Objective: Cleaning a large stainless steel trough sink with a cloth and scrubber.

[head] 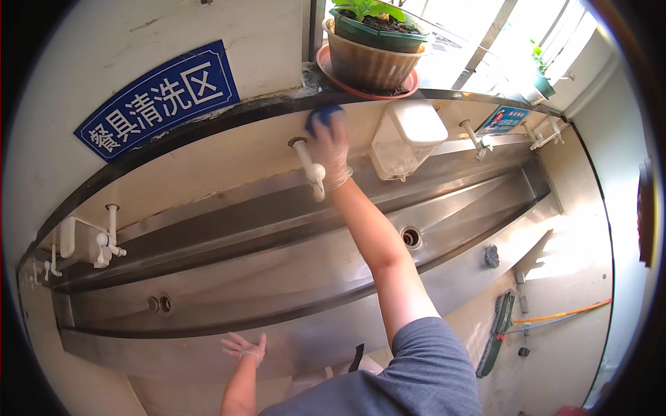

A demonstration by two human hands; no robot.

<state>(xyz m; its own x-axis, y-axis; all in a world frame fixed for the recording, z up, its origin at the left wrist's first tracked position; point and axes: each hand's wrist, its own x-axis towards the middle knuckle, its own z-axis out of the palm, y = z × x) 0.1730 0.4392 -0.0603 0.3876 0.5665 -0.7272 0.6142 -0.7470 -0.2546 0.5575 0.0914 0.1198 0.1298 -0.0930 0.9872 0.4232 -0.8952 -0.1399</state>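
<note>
My right hand (333,148), in a clear disposable glove, reaches across the trough sink and presses a dark blue cloth (323,118) against the tiled wall below the dark ledge. A white plastic tap (312,171) juts from the wall just left of that hand. The long stainless steel trough sink (291,265) stretches across the view, with one drain (410,237) beneath my right forearm and another drain (165,304) at the left. Also gloved, my left hand (245,347) is spread over the sink's front edge and holds nothing; whether it touches the steel I cannot tell.
A white soap dispenser (411,138) hangs right of my right hand. Above it a potted plant (374,52) stands on the dark ledge (260,115). A grey scouring pad (491,256) lies on the sink's front rim. A green broom (496,333) leans at the lower right.
</note>
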